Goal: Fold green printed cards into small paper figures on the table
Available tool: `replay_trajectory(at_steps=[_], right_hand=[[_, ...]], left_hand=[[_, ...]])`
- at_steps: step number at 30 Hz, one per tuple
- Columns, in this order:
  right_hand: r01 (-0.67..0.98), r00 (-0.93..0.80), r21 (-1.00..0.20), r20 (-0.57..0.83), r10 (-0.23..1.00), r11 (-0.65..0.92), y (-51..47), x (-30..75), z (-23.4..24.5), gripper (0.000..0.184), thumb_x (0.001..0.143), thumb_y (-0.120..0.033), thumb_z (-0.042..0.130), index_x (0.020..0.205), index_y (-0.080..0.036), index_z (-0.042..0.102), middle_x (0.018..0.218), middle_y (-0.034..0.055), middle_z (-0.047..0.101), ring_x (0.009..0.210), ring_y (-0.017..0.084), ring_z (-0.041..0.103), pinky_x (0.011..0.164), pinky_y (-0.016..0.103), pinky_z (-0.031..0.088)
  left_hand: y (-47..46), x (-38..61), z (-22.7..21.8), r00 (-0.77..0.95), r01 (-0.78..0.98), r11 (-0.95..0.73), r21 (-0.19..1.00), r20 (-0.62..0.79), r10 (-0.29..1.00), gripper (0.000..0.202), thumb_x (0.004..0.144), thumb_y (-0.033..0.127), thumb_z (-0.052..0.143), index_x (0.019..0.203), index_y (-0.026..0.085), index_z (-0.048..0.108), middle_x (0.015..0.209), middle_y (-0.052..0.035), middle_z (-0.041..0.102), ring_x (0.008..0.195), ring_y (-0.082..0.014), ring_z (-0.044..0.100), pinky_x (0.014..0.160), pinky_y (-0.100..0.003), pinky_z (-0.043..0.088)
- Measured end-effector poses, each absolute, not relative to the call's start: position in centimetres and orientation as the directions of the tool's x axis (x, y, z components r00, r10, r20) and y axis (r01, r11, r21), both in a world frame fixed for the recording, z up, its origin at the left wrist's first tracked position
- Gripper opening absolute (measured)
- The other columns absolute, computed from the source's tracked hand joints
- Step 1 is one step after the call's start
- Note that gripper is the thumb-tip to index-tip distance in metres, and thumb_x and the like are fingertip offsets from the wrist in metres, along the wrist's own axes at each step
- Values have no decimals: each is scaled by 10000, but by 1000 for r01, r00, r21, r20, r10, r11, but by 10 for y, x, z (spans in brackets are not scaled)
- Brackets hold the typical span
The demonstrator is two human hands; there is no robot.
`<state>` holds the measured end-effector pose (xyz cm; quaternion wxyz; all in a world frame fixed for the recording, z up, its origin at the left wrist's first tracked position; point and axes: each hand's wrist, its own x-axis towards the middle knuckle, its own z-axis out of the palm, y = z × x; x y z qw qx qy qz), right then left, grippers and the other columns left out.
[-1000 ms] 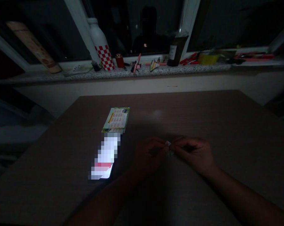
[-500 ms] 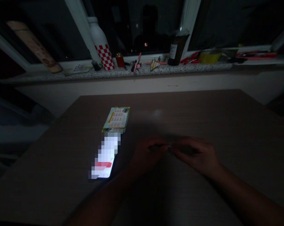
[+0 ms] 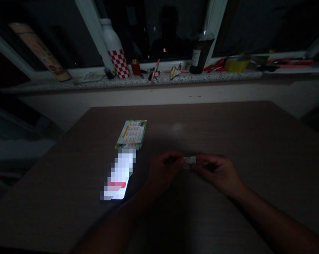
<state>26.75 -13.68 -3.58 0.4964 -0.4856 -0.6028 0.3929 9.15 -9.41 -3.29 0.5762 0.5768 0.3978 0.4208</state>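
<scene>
Between my two hands is a small folded piece of printed paper (image 3: 190, 161), pale with some dark and reddish marks. My left hand (image 3: 164, 172) pinches its left side between thumb and fingers. On the opposite side, my right hand (image 3: 219, 173) grips the right edge with thumb and fingertips. Both hands are low over the brown table (image 3: 228, 130). Left of them lies a lit phone (image 3: 119, 176), its screen partly blurred out. A small stack of printed cards (image 3: 132, 133) rests just beyond the phone. The scene is dark, so fine details of the paper are unclear.
Behind the table runs a speckled windowsill (image 3: 90, 83). On it stand a white and red checkered bottle (image 3: 118, 60), a small red jar (image 3: 135, 67), a dark bag (image 3: 198, 58), a yellow roll of tape (image 3: 237, 65) and a tall tan cylinder (image 3: 40, 53).
The paper between my fingers has turned, so its printed face now shows where only a thin pale edge was visible. My hands have drawn slightly apart.
</scene>
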Motion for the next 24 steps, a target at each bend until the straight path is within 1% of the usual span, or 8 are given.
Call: replay_trajectory(at_steps=[4, 7, 10, 13, 16, 21, 24], right_hand=[[235, -81, -923, 294, 952, 305, -138, 273, -33, 138, 802, -225, 638, 925, -191, 690, 817, 37, 725, 703, 142, 674, 641, 232, 541], [273, -112, -899, 325, 939, 343, -137, 274, -31, 144, 812, -225, 626, 936, -192, 690, 835, 39, 712, 729, 141, 664, 654, 231, 533], [272, -98, -916, 279, 955, 295, -135, 274, -32, 167, 817, -255, 624, 954, -191, 694, 853, 47, 720, 730, 144, 664, 650, 236, 531], [217, -66, -956, 189, 980, 199, -135, 274, -34, 190, 809, -287, 640, 963, -195, 701, 805, 38, 736, 684, 142, 673, 624, 232, 532], [155, -53, -980, 122, 991, 128, -135, 274, -33, 198, 787, -313, 662, 939, -197, 714, 756, 31, 743, 659, 145, 681, 604, 227, 535], [93, -63, -991, 94, 994, 100, -134, 274, -29, 183, 775, -334, 670, 876, -195, 732, 742, 34, 744, 650, 149, 684, 607, 233, 539], [65, -81, -995, 70, 994, 75, -134, 274, -26, 160, 780, -329, 668, 822, -188, 732, 713, 32, 738, 620, 137, 671, 592, 225, 532]], left_hand=[[-93, 91, -33, 387, -73, 88, 993, -53, 921, 262, 666, 289, 745, 878, 149, 684, 823, -40, 703, 751, -158, 639, 676, -255, 494], [-92, 91, -32, 454, -46, 99, 994, -68, 889, 262, 680, 311, 743, 887, 157, 696, 824, -35, 709, 741, -149, 639, 677, -245, 488], [-92, 90, -29, 471, 59, 55, 997, -76, 879, 214, 738, 341, 698, 861, 167, 717, 811, -28, 717, 746, -146, 639, 674, -232, 472], [-91, 90, -26, 480, 133, 23, 991, -84, 873, 196, 764, 340, 671, 842, 169, 726, 794, -23, 723, 749, -153, 643, 685, -237, 469], [-90, 89, -25, 517, 141, 4, 990, -76, 853, 185, 779, 334, 655, 830, 174, 731, 800, -21, 728, 766, -156, 648, 711, -240, 467], [-89, 89, -27, 530, 122, 15, 992, -78, 845, 166, 772, 326, 660, 811, 179, 728, 795, -17, 728, 763, -154, 648, 698, -233, 467], [-90, 90, -28, 521, 119, -14, 993, -50, 852, 152, 767, 309, 666, 804, 173, 725, 770, -17, 720, 726, -143, 639, 674, -226, 460]])
